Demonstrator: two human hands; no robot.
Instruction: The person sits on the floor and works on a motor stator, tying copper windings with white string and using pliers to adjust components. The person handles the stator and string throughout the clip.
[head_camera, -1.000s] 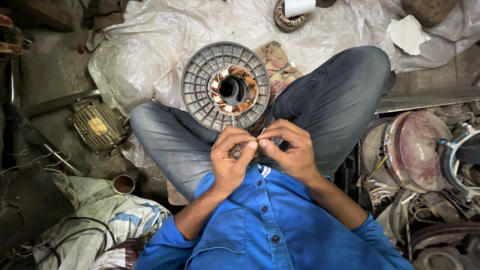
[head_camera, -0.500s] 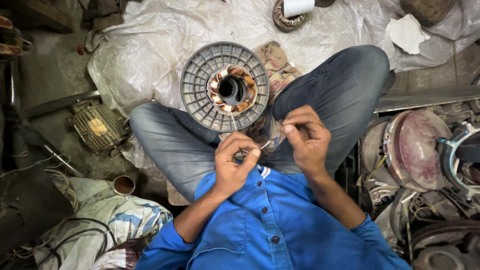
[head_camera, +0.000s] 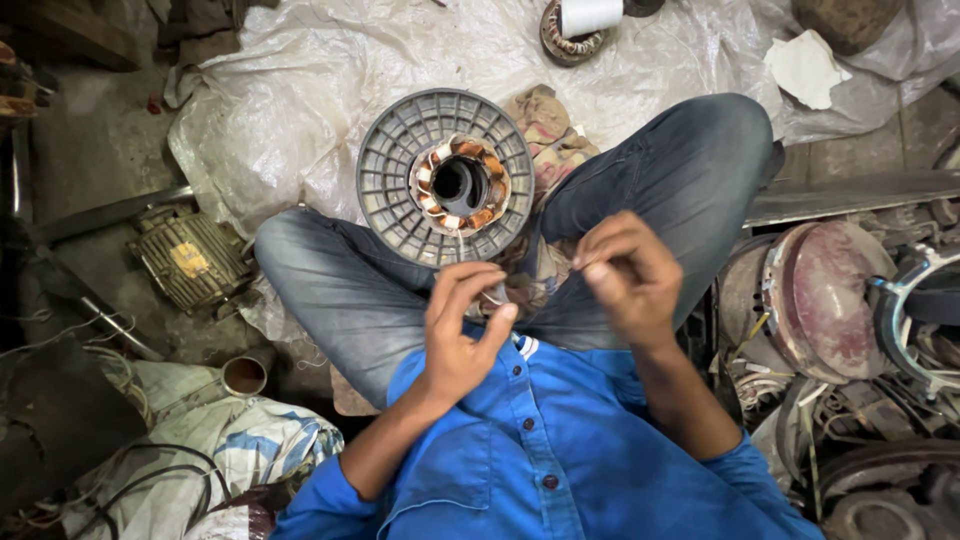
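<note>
A round grey ribbed motor housing (head_camera: 390, 175) with copper windings (head_camera: 490, 185) in its middle rests between my crossed legs. A thin pale wire (head_camera: 461, 245) runs from the windings down to my left hand (head_camera: 462, 330), which pinches it between thumb and forefinger over my lap. My right hand (head_camera: 625, 278) is held a little apart to the right, its fingertips pinched on a fine strand that is barely visible. Both hands hover just in front of the housing, above a crumpled rag (head_camera: 545, 125).
A white plastic sheet (head_camera: 290, 90) covers the floor ahead. A yellowish finned motor (head_camera: 195, 260) and a small cup (head_camera: 245, 376) lie at left. Rusty motor covers (head_camera: 825, 300) and wire scraps crowd the right. Another wound stator (head_camera: 570, 40) sits at the top.
My hands were pressed together over my lap. They have drawn apart: the right hand moved right and up, the left stayed near the wire.
</note>
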